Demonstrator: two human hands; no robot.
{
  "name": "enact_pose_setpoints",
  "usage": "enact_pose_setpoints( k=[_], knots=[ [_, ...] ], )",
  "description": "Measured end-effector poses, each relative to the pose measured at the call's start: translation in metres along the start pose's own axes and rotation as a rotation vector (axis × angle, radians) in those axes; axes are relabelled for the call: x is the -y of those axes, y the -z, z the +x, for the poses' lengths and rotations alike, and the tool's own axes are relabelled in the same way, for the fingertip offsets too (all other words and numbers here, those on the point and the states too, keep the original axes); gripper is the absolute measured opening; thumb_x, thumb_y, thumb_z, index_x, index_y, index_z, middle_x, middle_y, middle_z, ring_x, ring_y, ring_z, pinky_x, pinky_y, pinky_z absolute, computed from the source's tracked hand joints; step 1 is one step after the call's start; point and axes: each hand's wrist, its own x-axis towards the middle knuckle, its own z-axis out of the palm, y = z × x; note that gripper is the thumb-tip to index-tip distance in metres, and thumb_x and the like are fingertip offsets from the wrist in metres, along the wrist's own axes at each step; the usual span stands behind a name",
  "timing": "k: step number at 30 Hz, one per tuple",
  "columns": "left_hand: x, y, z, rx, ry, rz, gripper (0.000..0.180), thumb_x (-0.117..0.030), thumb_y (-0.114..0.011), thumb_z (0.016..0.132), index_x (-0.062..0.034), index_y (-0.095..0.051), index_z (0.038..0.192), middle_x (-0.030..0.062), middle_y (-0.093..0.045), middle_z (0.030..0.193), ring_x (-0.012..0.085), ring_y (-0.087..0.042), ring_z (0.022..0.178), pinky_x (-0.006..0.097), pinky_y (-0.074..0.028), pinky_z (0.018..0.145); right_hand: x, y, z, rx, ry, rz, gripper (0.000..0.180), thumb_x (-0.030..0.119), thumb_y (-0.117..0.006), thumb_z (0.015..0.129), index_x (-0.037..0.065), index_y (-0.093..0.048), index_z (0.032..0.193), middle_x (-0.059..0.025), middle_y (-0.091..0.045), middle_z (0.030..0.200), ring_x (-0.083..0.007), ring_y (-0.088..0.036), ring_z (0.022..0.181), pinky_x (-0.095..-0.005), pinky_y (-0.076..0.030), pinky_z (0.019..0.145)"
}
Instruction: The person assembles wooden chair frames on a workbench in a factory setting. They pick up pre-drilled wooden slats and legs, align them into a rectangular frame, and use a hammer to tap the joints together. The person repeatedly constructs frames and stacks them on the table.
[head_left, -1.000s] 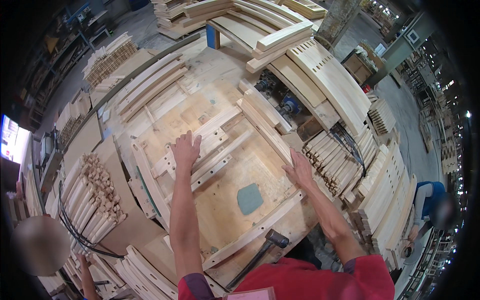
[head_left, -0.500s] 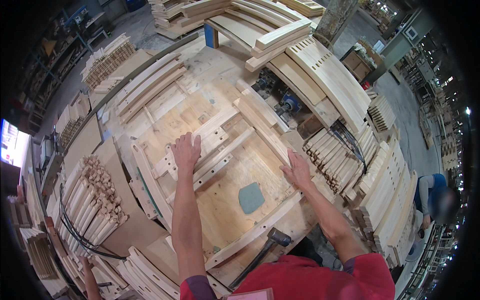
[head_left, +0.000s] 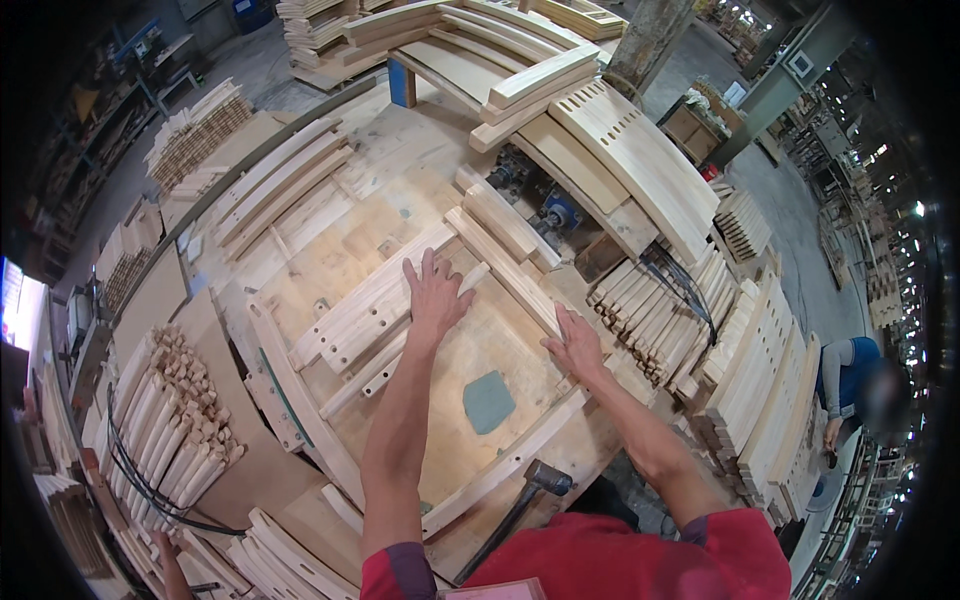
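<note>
My left hand (head_left: 437, 292), fingers spread, lies over the wide slat (head_left: 375, 295) with dark holes and the narrow slat (head_left: 400, 350) beside it, near their far right ends. My right hand (head_left: 577, 342) holds the near end of the right-hand wooden rail (head_left: 505, 265), thumb on one side and fingers on the other. At the left sits a curved rail (head_left: 290, 370), along a green-edged strip (head_left: 280, 395). A front rail (head_left: 510, 465) with holes runs close to my body. These parts lie on a plywood work surface (head_left: 450, 420), where a grey-green patch (head_left: 489, 402) shows.
A black-headed mallet (head_left: 545, 478) lies at the front edge. Turned spindles (head_left: 195, 410) are piled left, more sticks (head_left: 650, 310) right. Slotted curved boards (head_left: 640, 160) rest on a raised shelf. Stacked boards (head_left: 760, 400) stand right, near another person (head_left: 848, 380).
My left hand has moved right along the slats toward the right-hand rail, its fingers spreading. My right hand stays at that rail's near end. The whole view has shifted slightly.
</note>
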Motion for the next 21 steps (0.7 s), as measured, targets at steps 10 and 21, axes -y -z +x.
enact_pose_setpoints(
  k=[10,21],
  knots=[
    [0.005,-0.016,-0.003,-0.070,-0.053,-0.057,0.032,-0.039,-0.068,0.090,-0.0095,-0.074,0.101,-0.0004,-0.067,0.112,0.0220,-0.054,0.122,0.073,-0.015,0.118,0.002,0.000,0.000,0.008,-0.028,0.023,0.076,0.021,-0.080,0.079,0.001,-0.047,0.145,-0.0176,-0.062,0.120,-0.0372,-0.059,0.106,-0.0432,-0.051,0.090],
    [0.003,-0.007,-0.004,-0.045,-0.048,-0.075,0.034,-0.039,-0.066,0.091,-0.0066,-0.072,0.101,0.0037,-0.068,0.113,0.0234,-0.057,0.119,0.069,-0.015,0.119,0.004,0.001,0.004,0.050,-0.071,0.059,0.077,0.022,-0.081,0.079,0.001,-0.048,0.146,-0.0177,-0.062,0.124,-0.0367,-0.060,0.109,-0.0427,-0.051,0.092]
  ],
)
